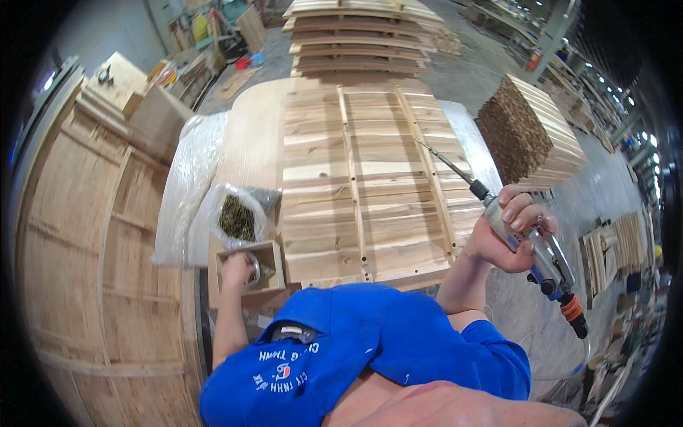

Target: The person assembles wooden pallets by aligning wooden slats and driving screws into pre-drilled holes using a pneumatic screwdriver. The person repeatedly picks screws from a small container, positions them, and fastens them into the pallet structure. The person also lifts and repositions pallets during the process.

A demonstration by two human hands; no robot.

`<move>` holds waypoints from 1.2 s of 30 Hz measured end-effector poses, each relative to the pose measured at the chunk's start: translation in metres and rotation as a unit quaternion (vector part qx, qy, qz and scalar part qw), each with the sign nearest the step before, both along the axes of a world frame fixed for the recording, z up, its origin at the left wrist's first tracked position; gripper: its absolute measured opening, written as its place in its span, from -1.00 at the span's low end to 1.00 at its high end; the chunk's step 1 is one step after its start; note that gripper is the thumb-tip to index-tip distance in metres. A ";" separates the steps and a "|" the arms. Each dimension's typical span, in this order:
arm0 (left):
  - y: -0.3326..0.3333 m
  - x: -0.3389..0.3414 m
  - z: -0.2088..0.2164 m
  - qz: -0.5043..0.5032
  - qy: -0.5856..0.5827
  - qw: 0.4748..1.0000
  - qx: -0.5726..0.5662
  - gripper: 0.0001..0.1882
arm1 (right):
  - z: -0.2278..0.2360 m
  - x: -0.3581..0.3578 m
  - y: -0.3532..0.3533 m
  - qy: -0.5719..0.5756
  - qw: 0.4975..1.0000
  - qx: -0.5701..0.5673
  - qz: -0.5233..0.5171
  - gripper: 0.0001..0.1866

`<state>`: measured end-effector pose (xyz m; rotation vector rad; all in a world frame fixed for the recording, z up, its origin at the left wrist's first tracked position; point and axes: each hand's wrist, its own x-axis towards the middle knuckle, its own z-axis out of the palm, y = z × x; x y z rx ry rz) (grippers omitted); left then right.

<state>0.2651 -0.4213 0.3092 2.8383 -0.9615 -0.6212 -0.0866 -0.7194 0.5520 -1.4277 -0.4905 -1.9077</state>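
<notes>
A: Screwdriver (530, 242), pneumatic, where?
B: Center-right of frame; right hand (509, 231) fingers wrapped tight round it, bit over slatted wood panel (366, 185).
A: Left hand (238, 270)?
B: Lower left, fingers curled in small wooden box (274, 267); grip unclear.

The left hand (237, 270) reaches down, fingers curled (palm hidden); the right hand (506, 231) is raised beside the body, fist clenched, elbow bent.

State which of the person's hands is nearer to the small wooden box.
Left. The left hand reaches into the small wooden box; the right hand grips a pneumatic screwdriver far across the slatted panel.
</notes>
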 end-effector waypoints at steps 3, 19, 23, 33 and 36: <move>0.001 -0.029 -0.004 0.068 -0.059 0.994 -0.069 -0.85 | 0.003 0.001 0.000 -0.007 1.000 -0.018 0.009 -0.61; 0.015 -0.050 -0.004 0.161 -0.091 0.969 -0.162 -0.83 | -0.008 -0.021 -0.022 -0.055 0.998 0.001 0.044 -0.59; 0.013 -0.050 0.000 0.172 -0.085 0.957 -0.220 -0.84 | -0.010 -0.035 -0.032 -0.047 0.998 0.017 0.038 -0.59; -0.145 -0.101 0.036 0.133 0.135 0.833 -0.521 -0.83 | -0.010 -0.094 -0.068 -0.023 0.998 0.038 0.049 -0.63; -0.229 -0.155 0.077 0.050 0.237 0.820 -0.519 -0.80 | -0.015 -0.118 -0.083 -0.014 0.998 0.039 0.040 -0.63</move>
